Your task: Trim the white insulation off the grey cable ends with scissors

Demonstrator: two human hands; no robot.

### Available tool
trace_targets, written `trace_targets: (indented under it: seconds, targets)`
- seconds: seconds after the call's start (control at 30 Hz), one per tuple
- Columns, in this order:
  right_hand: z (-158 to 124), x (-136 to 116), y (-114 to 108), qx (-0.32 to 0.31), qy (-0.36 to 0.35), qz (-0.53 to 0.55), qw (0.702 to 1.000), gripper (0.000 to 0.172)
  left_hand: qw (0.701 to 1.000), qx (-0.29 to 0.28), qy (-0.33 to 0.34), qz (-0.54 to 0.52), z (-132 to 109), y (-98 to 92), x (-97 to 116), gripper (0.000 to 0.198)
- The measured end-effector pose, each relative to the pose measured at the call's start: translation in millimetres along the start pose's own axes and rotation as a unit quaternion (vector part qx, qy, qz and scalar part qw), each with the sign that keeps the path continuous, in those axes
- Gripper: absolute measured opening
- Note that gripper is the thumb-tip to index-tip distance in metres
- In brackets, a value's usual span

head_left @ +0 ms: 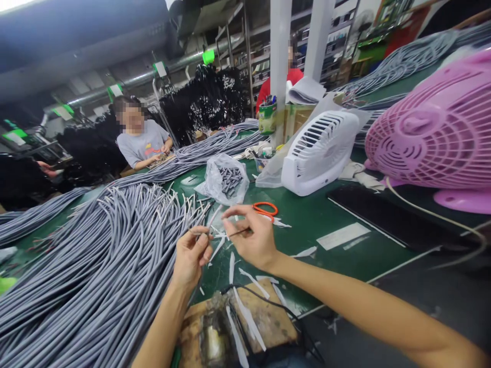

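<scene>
My left hand [194, 253] is closed in a pinch on the end of a grey cable, at the right edge of a large bundle of grey cables [103, 245]. Just across from it, my right hand [253, 239] has its fingers curled around a thin dark piece [241, 232], too small to name, whose tip points towards the left hand. A small gap separates the two hands. Orange-handled scissors [265, 209] lie right behind my right hand. Behind both hands sits a clear plastic bag [226, 179] of short grey tubes. Thin white strips [251, 278] are scattered below them.
A stained wooden board [274, 312] with a dark cord lies at the front. To the right stand a white fan [322, 151], a pink fan [433, 128] and a dark flat panel [376, 214]. One person [143, 138] works across the table; another, in red, is farther back.
</scene>
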State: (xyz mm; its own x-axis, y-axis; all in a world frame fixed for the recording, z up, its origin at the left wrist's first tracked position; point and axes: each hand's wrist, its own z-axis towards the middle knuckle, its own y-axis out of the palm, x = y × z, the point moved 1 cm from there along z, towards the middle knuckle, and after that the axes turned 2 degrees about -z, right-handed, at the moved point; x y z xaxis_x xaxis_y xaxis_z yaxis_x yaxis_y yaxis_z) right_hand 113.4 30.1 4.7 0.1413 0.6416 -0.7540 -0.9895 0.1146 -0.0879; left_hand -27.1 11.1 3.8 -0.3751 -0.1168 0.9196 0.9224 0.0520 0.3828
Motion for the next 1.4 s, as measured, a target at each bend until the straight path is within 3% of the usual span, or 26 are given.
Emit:
trace_targets:
  seconds: [0.1, 0.27, 0.47, 0.57, 0.67, 0.7, 0.77, 0.83, 0.9, 0.93, 1.03, 1.13, 1.27, 1.33, 1.4]
  targets:
    - [-2, -2, 5, -0.091, -0.051, -0.018, 0.994, 0.012, 1.000, 0.026, 0.016, 0.002, 1, 2.3, 0, 0.034]
    - [1, 6, 10, -0.141, -0.073, -0.035, 0.987, 0.016, 0.994, 0.065, 0.048, 0.074, 2, 0.5, 1, 0.029]
    - [1, 9, 11, -0.146, -0.101, -0.057, 0.983, 0.020, 0.930, 0.177, 0.165, 0.276, 8, -14.5, 11, 0.016]
    - [1, 7, 9, -0.145, -0.106, -0.053, 0.982, 0.021, 0.914, 0.209, 0.184, 0.295, 15, -29.9, 21, 0.020]
    - [1, 6, 9, -0.151, -0.090, -0.037, 0.984, 0.021, 0.893, 0.290, 0.218, 0.266, 21, -47.7, 36, 0.023]
    - [1, 7, 9, -0.150, -0.077, -0.033, 0.985, 0.020, 0.894, 0.294, 0.219, 0.257, 22, -51.1, 40, 0.025]
    - [1, 8, 10, -0.147, -0.042, -0.028, 0.988, 0.018, 0.926, 0.211, 0.167, 0.264, 21, -50.0, 43, 0.028]
    - [1, 9, 11, -0.150, -0.001, -0.011, 0.989, 0.017, 0.953, 0.051, 0.079, 0.287, 18, -39.0, 37, 0.036]
    - [2, 10, 13, -0.163, 0.035, 0.021, 0.986, 0.016, 0.951, -0.063, 0.044, 0.299, 10, -24.2, 26, 0.054]
    - [2, 10, 14, -0.171, 0.050, 0.039, 0.983, 0.015, 0.948, -0.077, 0.062, 0.302, 6, -18.0, 21, 0.054]
    - [2, 11, 17, -0.203, 0.088, 0.075, 0.972, 0.016, 0.948, -0.005, 0.138, 0.287, -2, -9.5, 12, 0.033]
    - [4, 12, 17, -0.201, 0.098, 0.063, 0.973, 0.016, 0.963, 0.050, 0.157, 0.213, -5, -10.2, 13, 0.033]
    - [17, 19, 7, -0.130, 0.037, -0.027, 0.990, 0.014, 0.981, 0.017, 0.121, 0.153, -8, -6.2, 18, 0.033]
    - [25, 22, -1, -0.068, 0.023, -0.067, 0.995, 0.014, 0.979, 0.046, 0.133, 0.151, -10, -5.1, 19, 0.033]
    - [31, 21, -9, -0.021, 0.033, -0.041, 0.998, 0.013, 0.967, 0.080, 0.157, 0.185, -12, -6.6, 18, 0.032]
